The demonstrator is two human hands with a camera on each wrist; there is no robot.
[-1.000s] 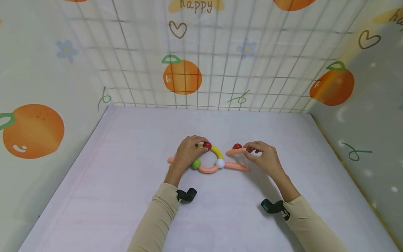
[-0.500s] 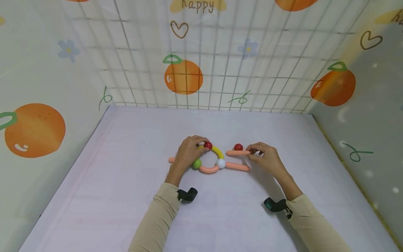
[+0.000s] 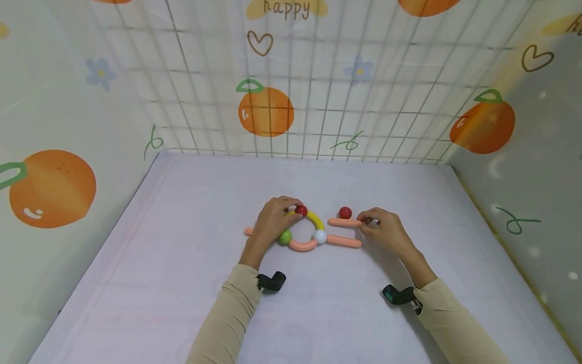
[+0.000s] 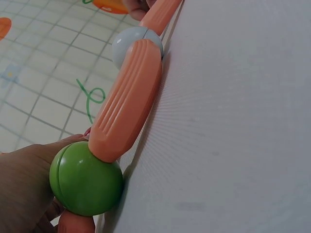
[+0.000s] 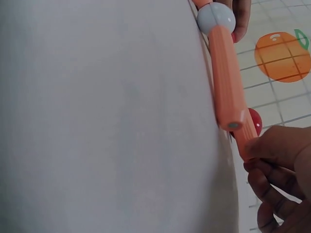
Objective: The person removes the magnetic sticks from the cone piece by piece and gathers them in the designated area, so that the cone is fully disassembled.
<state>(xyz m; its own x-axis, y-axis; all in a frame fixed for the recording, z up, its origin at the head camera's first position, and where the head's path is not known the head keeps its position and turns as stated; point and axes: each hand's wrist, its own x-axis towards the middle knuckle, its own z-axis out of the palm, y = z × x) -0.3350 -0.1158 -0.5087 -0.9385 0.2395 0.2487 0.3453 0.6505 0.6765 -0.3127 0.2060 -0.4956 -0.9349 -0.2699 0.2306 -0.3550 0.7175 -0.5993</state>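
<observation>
Thumb and fingertips of my left hand (image 3: 271, 218) pinch a red ball (image 3: 301, 211) at the far side of a ring of magnetic balls and rods. A yellow curved rod (image 3: 316, 221) runs from it to a pale ball (image 3: 320, 236). Along the near side, a salmon curved rod (image 4: 127, 97) links that ball to a green ball (image 4: 87, 179). Straight salmon rods extend outward from both sides, including the right rod (image 3: 344, 241). My right hand (image 3: 384, 230) pinches the right end of another straight salmon rod (image 3: 342, 222), lying behind the right one, beside a second red ball (image 3: 345, 213).
The pieces lie on a white-covered table (image 3: 182, 303). Behind it stands a wire grid (image 3: 313, 108) covered by an orange-print sheet, with printed sheets at both sides. A small black camera sits on each wrist, such as the right wrist camera (image 3: 396, 295).
My right hand has shifted slightly right, and the rod it pinches has turned from tilted to nearly level in the head view. My left hand keeps its hold on the ring.
</observation>
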